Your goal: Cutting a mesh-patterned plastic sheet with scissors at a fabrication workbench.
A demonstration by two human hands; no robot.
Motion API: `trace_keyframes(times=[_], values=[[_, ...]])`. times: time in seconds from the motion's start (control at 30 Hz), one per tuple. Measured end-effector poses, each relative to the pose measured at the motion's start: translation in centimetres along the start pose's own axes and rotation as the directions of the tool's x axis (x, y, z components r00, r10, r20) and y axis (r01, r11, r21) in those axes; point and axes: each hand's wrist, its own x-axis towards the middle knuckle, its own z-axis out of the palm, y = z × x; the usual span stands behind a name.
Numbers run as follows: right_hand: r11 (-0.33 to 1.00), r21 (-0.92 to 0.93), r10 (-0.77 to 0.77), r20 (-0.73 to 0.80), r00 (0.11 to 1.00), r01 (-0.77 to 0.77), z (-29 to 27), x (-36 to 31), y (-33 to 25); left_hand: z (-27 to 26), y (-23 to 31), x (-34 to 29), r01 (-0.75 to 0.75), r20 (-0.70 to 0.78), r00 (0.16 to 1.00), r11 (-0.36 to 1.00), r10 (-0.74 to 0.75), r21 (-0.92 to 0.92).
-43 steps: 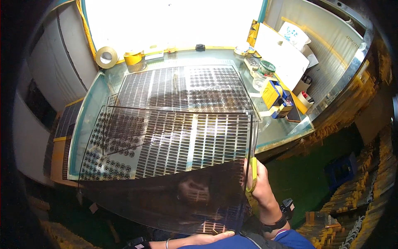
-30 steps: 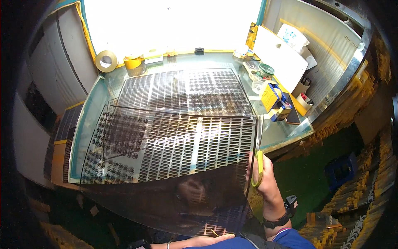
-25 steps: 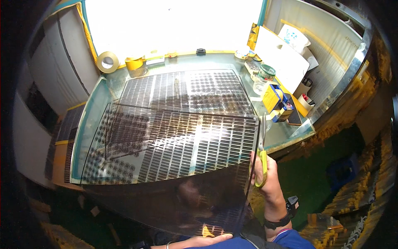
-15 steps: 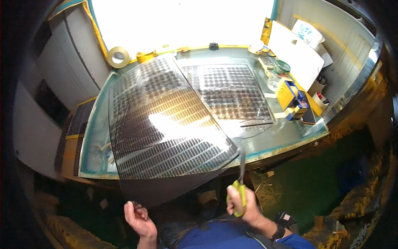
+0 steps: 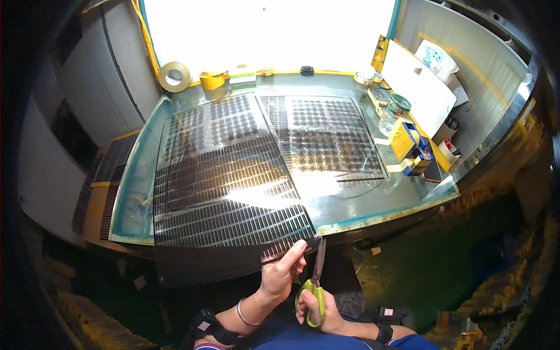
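A large dark film sheet, printed with rows of small bars and round shapes, lies slantwise over the glass tabletop and hangs past its near edge. My left hand pinches the film's near right corner, thumb on top. In my right hand is a pair of scissors with yellow-green handles, its blades pointing up beside that corner. Whether the blades touch the film, I cannot tell. A second printed film lies flat on the glass, partly under the first.
A tape roll and a yellow roll stand along the back edge. At the right are a blue and yellow tape dispenser, a green-lidded jar and a white board. A bright panel rises behind.
My left hand has moved right and up to take hold of the film's near right corner. The scissors in my right hand have come left and lower. The film has shifted slightly left.
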Motion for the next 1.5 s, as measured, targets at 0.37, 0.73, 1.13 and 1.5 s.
trace_keyframes(times=[0.37,0.73,1.13,1.5], values=[[0.876,-0.369,-0.364,-0.082,0.928,0.311,1.3,1.4,-1.4,2.1,0.4,-2.2,-0.018,-0.032,0.999,0.977,0.026,0.213],[0.878,-0.4,-0.318,-0.076,0.945,0.263,1.5,0.9,-1.1,0.9,0.4,-2.3,0.092,0.075,0.991,0.979,-0.107,0.182],[0.974,0.009,-0.227,-0.047,0.973,0.227,0.9,0.5,0.3,-0.3,1.6,-2.4,0.315,0.114,0.935,0.933,-0.336,0.172],[0.979,0.198,-0.041,-0.085,0.996,0.057,-1.3,-0.3,-1.2,-2.4,1.0,-3.3,0.037,0.074,0.996,0.986,-0.05,0.162]])
